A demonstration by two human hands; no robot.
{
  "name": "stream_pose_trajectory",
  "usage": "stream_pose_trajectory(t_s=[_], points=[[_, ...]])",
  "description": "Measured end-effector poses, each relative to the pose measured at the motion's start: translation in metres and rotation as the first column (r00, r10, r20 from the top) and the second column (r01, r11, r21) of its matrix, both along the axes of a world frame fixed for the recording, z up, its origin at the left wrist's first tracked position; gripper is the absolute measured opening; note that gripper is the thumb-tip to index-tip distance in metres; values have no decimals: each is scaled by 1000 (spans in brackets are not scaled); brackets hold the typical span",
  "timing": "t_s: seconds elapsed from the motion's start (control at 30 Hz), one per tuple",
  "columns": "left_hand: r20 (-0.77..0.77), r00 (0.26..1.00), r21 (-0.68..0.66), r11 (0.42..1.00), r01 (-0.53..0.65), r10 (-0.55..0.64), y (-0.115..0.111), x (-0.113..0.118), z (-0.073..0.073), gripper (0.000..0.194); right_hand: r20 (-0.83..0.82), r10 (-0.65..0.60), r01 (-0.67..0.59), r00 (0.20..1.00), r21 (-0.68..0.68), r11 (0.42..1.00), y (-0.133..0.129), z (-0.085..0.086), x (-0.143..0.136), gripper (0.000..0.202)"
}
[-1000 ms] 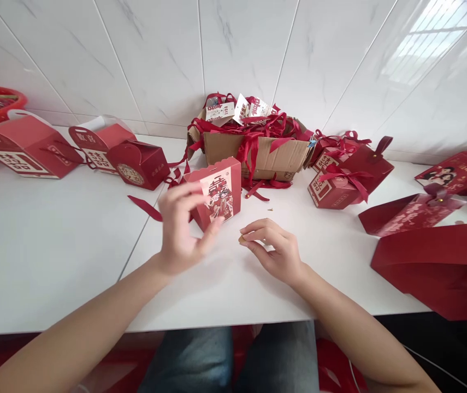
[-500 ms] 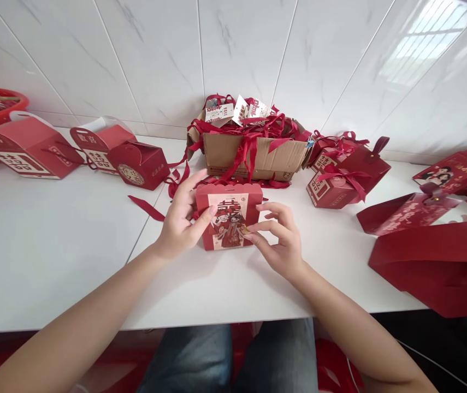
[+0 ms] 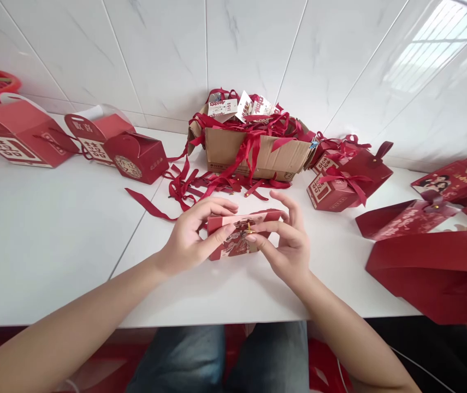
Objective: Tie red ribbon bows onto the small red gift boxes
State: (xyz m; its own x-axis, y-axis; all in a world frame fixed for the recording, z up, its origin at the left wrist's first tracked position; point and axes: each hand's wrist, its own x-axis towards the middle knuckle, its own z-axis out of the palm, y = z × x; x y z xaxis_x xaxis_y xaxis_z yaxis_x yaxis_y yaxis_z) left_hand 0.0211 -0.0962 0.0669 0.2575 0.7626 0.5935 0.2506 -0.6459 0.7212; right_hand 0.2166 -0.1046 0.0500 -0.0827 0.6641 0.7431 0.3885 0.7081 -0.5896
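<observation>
- Box (image 3: 233,248): before the person, between the hands, its printed front toward them and seemingly tipped; whether its base touches the desk (image 3: 73,240) is hard to tell.
- Gold piece (image 3: 249,229): small, at the upper front of the box; whether it is through the card cannot be told.
- Right hand (image 3: 288,245): narrow grip, thumb and forefinger pinching the gold piece, another finger raised.
- Left hand (image 3: 190,234): grip closed on the box's left end, thumb on the front, fingers over the top edge.
- Step in hand, as I judge it: bringing the gold piece to the box front. The next move calls for a firm left hold and a fine, well-aimed right pinch; the thin card could bend.
- Beyond: tangled ribbons (image 3: 182,188) on the desk, then a carton (image 3: 253,155) heaped with more; a bowed box (image 3: 334,191) to the right.
</observation>
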Motion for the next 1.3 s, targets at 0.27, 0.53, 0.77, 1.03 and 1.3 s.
stream_pose_trajectory(t_s=[0.27, 0.53, 0.77, 1.03, 1.3], points=[[63, 984, -14, 986, 166, -164, -8, 3, -5, 16, 11, -27, 26, 1000, 25, 999, -7, 2, -1, 6], [-27, 968, 136, 958, 252, -251, -10, 2, -1, 20, -100, 23, -11, 995, 119, 993, -11, 3, 2, 34], [-16, 998, 357, 933, -50, 60, -6, 2, -10, 41, 24, 73, -75, 997, 100, 992, -10, 16, 9, 15], [-198, 851, 701, 677, -223, 486, -18, 25, -27, 39, -77, -19, 24, 997, 63, 998, -9, 12, 3, 9], [-115, 907, 440, 839, -319, 405, 4, 6, -20, 38, -108, 6, 13, 994, 168, 986, -2, 14, 12, 12]])
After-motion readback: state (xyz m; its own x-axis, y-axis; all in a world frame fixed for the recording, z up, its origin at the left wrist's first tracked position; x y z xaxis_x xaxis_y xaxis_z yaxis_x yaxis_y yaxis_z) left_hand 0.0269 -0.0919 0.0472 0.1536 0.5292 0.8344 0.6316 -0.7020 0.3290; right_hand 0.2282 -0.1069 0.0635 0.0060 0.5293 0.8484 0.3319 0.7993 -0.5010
